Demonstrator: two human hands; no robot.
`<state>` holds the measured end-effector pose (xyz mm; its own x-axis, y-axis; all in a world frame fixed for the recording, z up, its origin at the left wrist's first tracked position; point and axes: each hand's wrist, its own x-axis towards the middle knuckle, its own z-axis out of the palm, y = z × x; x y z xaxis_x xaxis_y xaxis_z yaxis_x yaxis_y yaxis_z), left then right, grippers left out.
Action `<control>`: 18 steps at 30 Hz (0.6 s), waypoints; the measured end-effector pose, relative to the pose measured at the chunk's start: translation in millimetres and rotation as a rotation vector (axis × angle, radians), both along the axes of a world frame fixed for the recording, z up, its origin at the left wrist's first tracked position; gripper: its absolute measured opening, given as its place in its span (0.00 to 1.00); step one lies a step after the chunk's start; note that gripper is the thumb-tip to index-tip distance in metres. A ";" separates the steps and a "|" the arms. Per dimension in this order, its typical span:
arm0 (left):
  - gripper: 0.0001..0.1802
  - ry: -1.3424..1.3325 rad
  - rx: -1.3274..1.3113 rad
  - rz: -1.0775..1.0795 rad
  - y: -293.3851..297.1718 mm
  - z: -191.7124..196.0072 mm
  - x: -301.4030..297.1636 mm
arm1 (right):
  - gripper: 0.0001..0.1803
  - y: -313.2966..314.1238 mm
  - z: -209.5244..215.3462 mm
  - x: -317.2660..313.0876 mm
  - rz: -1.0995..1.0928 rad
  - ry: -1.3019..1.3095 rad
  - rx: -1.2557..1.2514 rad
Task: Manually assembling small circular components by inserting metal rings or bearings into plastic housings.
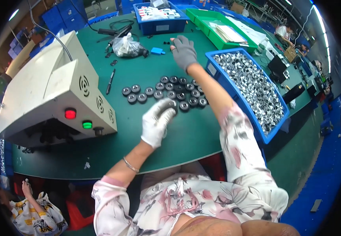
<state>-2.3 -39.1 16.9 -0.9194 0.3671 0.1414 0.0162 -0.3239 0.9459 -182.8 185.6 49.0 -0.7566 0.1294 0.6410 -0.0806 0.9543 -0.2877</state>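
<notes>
Black wheels (171, 94) lie at one o'clock from my left grip (157, 122), nearer than right grip (185, 52); can't tell either's pinch.

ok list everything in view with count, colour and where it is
table: 1, green, centre
machine: 1, beige, table's left
round parts: about 20, black, mid-table
pen: 1, dark, beside machine
plastic bag: 1, clear, beyond pen
small object: 1, blue, right of bag
crate: 1, blue, right
metal parts: countless, silver, inside crate
tray: 1, green, far right
papers: several, whitish, in tray
bin: 1, blue, far edge
other people: several, mixed clothing, lower left and background
left hand: 1, white-gloved, at round parts
right hand: 1, grey-gloved, beyond them
</notes>
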 end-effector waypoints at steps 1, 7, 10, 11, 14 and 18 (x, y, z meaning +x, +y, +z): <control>0.19 -0.009 -0.070 -0.035 -2.1 1.1 3.3 | 0.19 12.1 -3.7 -35.8 -0.050 -0.136 0.019; 0.17 -0.048 -0.127 -0.102 -3.3 2.5 11.6 | 0.26 69.1 -48.6 -131.0 -0.100 -0.674 0.210; 0.16 -0.014 -0.064 -0.070 -3.0 -5.5 12.6 | 0.25 38.0 -38.1 -121.6 -0.126 -0.576 0.107; 0.16 -0.001 -0.045 -0.091 -0.7 -6.7 11.2 | 0.21 40.2 -35.5 -114.3 -0.113 -0.512 0.080; 0.16 -0.156 0.000 -0.124 0.7 -6.7 12.1 | 0.18 38.3 -27.8 -86.3 0.112 -0.654 0.107; 0.15 -0.194 0.027 -0.121 -1.3 -2.4 4.2 | 0.18 9.0 -30.5 -30.1 0.365 -0.630 -0.193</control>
<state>2.0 -40.4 14.5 -0.8799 0.4746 -0.0222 -0.2054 -0.3379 0.9185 -212.9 194.6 18.4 -0.9889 -0.1341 0.0645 -0.1475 0.8264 -0.5434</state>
